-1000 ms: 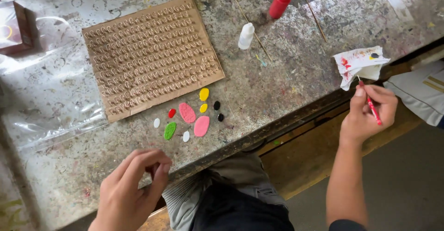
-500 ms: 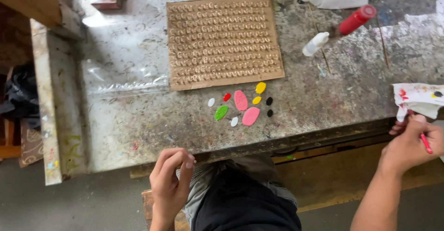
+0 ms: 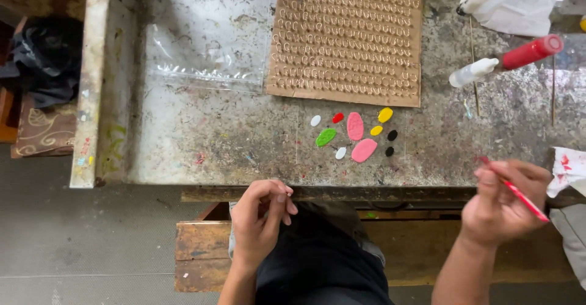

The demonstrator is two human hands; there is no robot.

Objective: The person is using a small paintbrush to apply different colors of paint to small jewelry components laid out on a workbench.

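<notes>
Head view, right hand (image 3: 503,204) gripping red brush (image 3: 516,190), left hand (image 3: 259,219) curled empty, coloured ovals (image 3: 356,135), cardboard sheet (image 3: 348,39) beyond

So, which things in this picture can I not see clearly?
- Left hand, head view: the curled fingers hide whatever they may pinch.
- Right hand, head view: blurred by motion; the tip of the red brush is unclear.
- White cloth, head view: cut off by the right edge.
- Brown board, head view: its small raised shapes are too small to tell.
</notes>
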